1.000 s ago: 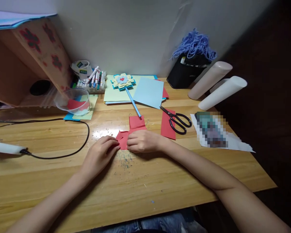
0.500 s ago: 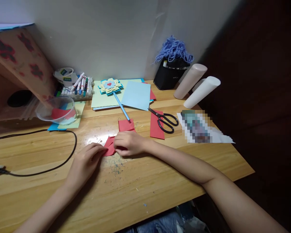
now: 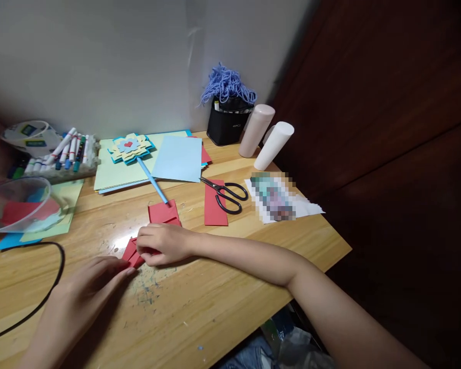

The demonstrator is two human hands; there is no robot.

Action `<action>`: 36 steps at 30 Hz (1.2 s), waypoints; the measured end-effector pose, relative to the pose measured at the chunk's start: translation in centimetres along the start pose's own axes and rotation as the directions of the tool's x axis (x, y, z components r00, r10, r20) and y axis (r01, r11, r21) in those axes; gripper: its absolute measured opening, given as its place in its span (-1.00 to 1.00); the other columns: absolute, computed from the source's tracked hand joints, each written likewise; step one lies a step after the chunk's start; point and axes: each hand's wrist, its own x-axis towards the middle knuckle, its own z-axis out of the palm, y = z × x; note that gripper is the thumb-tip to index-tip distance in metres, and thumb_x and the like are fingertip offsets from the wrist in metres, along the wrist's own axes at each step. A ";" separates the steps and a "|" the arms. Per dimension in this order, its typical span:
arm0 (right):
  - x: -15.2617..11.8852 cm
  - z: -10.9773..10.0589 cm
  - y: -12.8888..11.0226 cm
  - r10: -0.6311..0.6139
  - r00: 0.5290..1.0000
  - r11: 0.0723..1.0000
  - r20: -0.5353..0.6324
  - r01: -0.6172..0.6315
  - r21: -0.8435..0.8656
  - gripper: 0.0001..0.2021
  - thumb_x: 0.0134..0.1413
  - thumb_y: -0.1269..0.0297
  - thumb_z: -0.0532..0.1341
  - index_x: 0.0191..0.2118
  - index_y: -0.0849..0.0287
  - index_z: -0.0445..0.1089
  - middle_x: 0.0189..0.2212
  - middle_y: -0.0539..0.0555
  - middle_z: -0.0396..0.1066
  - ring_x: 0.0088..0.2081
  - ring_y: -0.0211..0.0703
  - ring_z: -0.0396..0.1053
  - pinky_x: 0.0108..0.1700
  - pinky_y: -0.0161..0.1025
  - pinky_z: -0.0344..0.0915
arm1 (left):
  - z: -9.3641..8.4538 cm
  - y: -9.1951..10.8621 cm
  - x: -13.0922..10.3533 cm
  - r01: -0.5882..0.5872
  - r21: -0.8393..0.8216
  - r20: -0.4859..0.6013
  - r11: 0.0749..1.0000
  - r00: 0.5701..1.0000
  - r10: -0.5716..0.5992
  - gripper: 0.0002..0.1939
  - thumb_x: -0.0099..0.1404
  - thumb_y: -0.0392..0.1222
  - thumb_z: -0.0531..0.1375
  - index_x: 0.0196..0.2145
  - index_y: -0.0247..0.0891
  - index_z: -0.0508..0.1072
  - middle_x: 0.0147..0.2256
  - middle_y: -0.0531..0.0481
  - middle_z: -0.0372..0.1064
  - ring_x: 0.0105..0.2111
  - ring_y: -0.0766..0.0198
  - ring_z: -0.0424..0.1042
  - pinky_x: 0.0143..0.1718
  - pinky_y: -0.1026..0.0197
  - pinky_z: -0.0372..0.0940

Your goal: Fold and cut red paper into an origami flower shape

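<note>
A folded piece of red paper [image 3: 129, 252] lies low over the desk between my two hands. My left hand [image 3: 94, 279] pinches its near left edge between thumb and fingers. Curled over its right side is my right hand [image 3: 165, 243], whose fingers hide that part of the paper. Just beyond my right hand sits another folded red paper [image 3: 163, 211], with the end of a blue paper stick [image 3: 153, 183] resting on it. That stick carries a layered yellow and blue paper flower [image 3: 130, 147] with a red heart in its middle.
Black-handled scissors [image 3: 226, 195] lie across a red paper strip [image 3: 215, 215]. Paper sheets [image 3: 179, 159] are stacked at the back, with markers [image 3: 71, 151] left of them. A plastic bowl [image 3: 42, 192], black cable [image 3: 57, 277], black pen case [image 3: 228, 125] and two bottles [image 3: 274, 146] stand around.
The view has swung to the right, so everything sits further left. Both hands stay at the folded red paper, and my left thumb now reaches further along its near edge.
</note>
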 end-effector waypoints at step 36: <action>-0.1 -0.2 0.0 -0.020 1.000 1.000 0.006 0.020 0.007 -0.88 0.16 0.34 0.02 -0.40 0.19 0.19 -0.35 0.04 0.23 -0.28 -0.29 0.19 -0.12 -0.40 0.16 | 0.7 -2.2 0.2 -0.074 0.070 0.084 0.995 0.994 0.068 -0.74 0.20 0.11 0.10 -0.29 -0.09 0.38 -0.23 0.10 0.40 -0.27 0.25 0.40 -0.24 0.35 0.24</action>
